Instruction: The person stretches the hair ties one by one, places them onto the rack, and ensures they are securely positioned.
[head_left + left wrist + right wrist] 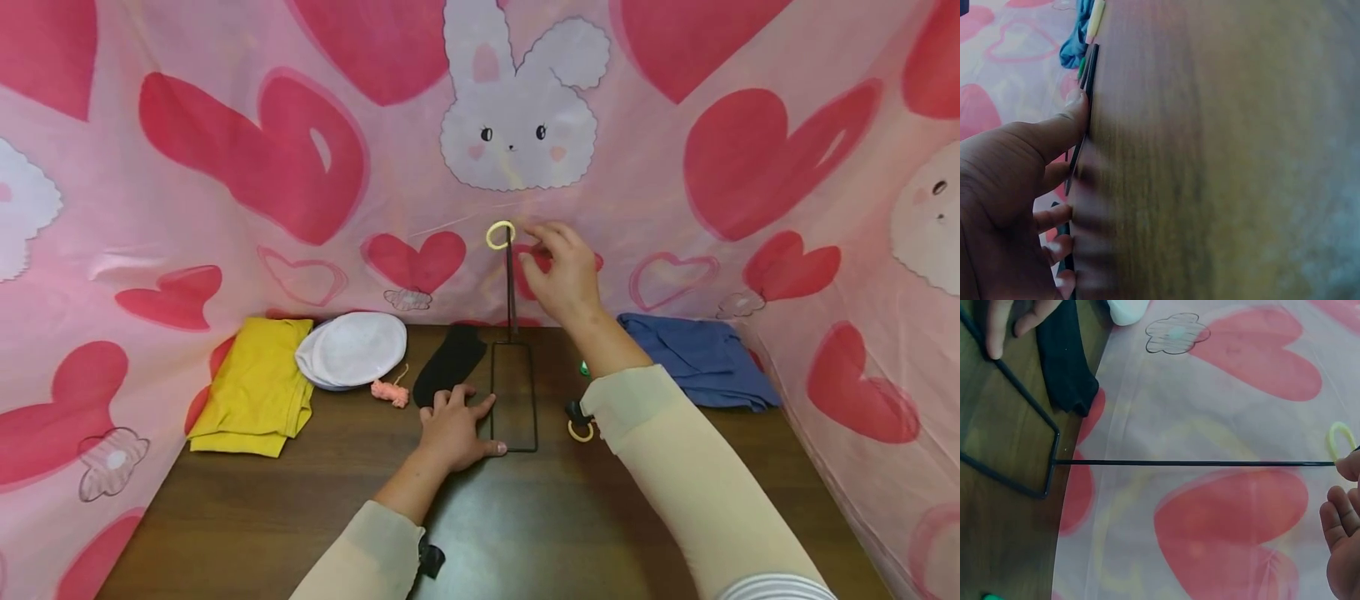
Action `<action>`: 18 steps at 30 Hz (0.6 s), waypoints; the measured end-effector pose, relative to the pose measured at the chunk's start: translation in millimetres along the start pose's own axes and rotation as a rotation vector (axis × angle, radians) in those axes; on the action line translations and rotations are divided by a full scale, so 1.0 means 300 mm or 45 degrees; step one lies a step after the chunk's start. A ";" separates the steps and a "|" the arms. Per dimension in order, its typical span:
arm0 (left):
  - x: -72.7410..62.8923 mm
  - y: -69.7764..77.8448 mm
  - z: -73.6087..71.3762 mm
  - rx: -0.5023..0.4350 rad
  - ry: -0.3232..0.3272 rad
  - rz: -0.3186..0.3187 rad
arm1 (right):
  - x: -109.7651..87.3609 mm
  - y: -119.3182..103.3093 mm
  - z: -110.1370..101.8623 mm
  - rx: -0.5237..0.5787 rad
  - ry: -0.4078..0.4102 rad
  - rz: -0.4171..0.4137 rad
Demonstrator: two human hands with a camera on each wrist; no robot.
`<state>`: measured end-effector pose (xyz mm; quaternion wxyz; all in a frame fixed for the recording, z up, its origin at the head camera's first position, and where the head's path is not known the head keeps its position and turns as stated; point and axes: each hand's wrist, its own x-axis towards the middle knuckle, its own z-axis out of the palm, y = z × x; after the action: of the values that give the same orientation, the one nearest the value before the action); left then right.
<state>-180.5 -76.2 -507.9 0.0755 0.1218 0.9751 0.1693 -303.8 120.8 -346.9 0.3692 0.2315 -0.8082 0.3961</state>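
A black wire stand (511,287) rises from a rectangular wire base on the table. At its top hangs a pale yellow ring (490,236). My left hand (450,429) rests on the base with fingers spread, the thumb on the front corner and the index finger by the left bar. Beside the ring, my right hand (562,271) is raised with its fingers bent and a small gap between fingertips and ring in the head view. In the right wrist view a fingertip overlaps the upright's end, so contact is unclear. A black sock (452,362) lies just beyond the left hand.
Folded yellow cloth (255,387), a white round fabric item (363,346) and a pink yarn bundle (390,393) lie at left. Blue folded cloth (697,358) lies back right. Another yellow ring (580,438) and a small green object (584,367) sit near the right forearm.
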 end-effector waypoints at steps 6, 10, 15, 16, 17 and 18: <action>0.003 -0.004 0.005 0.014 0.002 0.000 | -0.055 -0.016 -0.053 0.013 0.004 -0.012; 0.003 -0.005 0.006 0.019 0.000 0.002 | -0.100 -0.013 -0.089 0.021 -0.030 -0.018; 0.001 -0.004 0.004 0.023 -0.001 0.001 | -0.155 0.012 -0.133 0.047 -0.101 -0.041; 0.001 -0.003 0.004 0.025 -0.002 0.000 | -0.166 0.018 -0.141 0.047 -0.115 -0.040; 0.001 -0.003 0.004 0.025 -0.003 -0.001 | -0.177 0.026 -0.149 0.043 -0.125 -0.041; 0.001 -0.003 0.005 0.029 -0.004 -0.003 | -0.188 0.032 -0.157 0.036 -0.133 -0.035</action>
<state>-180.6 -76.5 -509.5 0.0758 0.1217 0.9770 0.1579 -255.8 169.1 -376.1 0.3285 0.2681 -0.8175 0.3897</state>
